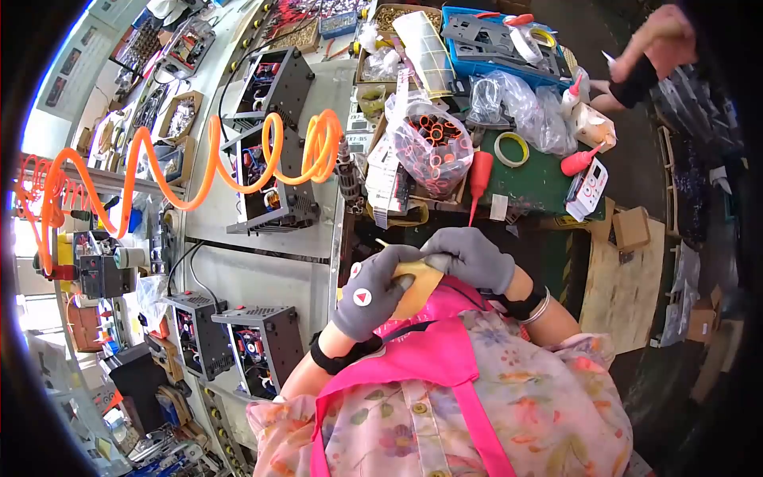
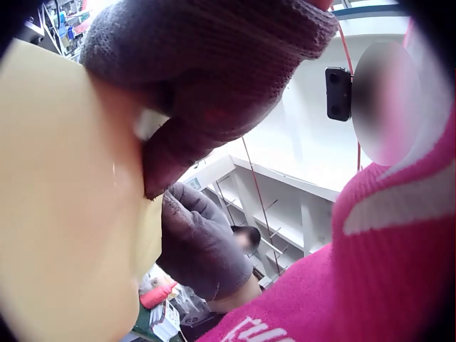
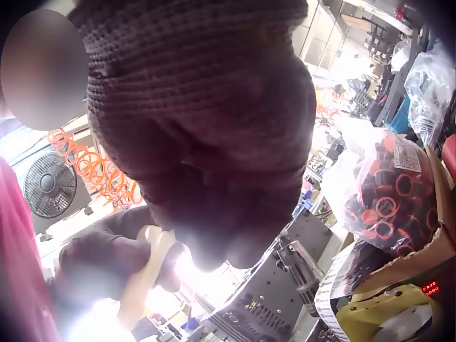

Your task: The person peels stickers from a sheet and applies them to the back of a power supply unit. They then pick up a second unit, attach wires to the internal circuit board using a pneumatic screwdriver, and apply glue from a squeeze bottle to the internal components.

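Both hands wear grey gloves and meet in front of the chest. My left hand (image 1: pixel 369 294), with red-triangle stickers on the glove, grips a pale yellow, smooth sheet (image 1: pixel 421 290) between thumb and fingers. At its upper edge, my right hand (image 1: pixel 473 258) pinches the same sheet. Seen from the left wrist, the sheet (image 2: pixel 71 192) spreads wide and bends near the left thumb, with the right hand's fingertips (image 2: pixel 174 206) at its edge. In the right wrist view, the sheet (image 3: pixel 146 278) appears edge-on, and the dark right glove hides part of the work.
A green table (image 1: pixel 524 187) ahead holds a bag of black-and-orange rings (image 1: pixel 437 151), a tape roll (image 1: pixel 511 149) and red bottles (image 1: pixel 479 175). Black metal-cased units (image 1: pixel 274 191) stand on the left bench under an orange coiled hose (image 1: pixel 199 187). Another person's arm (image 1: pixel 652 56) reaches in at upper right.
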The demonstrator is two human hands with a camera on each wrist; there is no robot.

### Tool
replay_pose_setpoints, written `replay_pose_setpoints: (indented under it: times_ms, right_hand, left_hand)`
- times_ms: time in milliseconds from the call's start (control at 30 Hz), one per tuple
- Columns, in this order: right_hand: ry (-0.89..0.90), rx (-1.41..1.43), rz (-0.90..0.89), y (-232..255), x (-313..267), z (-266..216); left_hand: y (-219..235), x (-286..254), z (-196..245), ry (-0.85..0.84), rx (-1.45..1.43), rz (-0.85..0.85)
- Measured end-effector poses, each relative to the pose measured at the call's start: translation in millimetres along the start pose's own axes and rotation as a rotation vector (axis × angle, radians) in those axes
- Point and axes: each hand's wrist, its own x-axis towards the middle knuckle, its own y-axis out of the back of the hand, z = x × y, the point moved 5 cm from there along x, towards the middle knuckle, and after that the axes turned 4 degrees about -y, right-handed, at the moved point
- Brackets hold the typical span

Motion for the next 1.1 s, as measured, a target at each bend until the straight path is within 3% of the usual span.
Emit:
replay_pose_setpoints:
  times_ms: [33,133,267,300,433,533,767,1100]
  right_hand:
    - [-0.002,0.013,0.038,2,-1,2]
    - [-0.656,0.627,0.168,17,-22,48]
    - [-0.472,0.98,0.544,45,-63,73]
    - [-0.36,0.997,0.564,49,-70,72]
    - [-0.299,0.427,0.675,59,-108,100]
    - [-0.32,0.032,0.72,63,-124,154]
    - [-0.629,-0.27,0.8,69,-131,206]
    - [-0.708,-0.376,0.69,67,-131,226]
  left_hand:
    - [1,-1,-1,0.021,0.012,0.005]
    - [5,-3,-4,0.078,0.028,0.02]
    - [12,-10,-23,0.185,0.052,0.055]
    - [13,-13,-33,0.168,0.081,0.077]
    - [21,-13,-38,0.162,0.053,0.147]
    - [20,-13,-44,0.167,0.091,0.149]
    - [17,-13,-47,0.179,0.096,0.119]
    - [17,-15,-50,0.255,0.104,0.124]
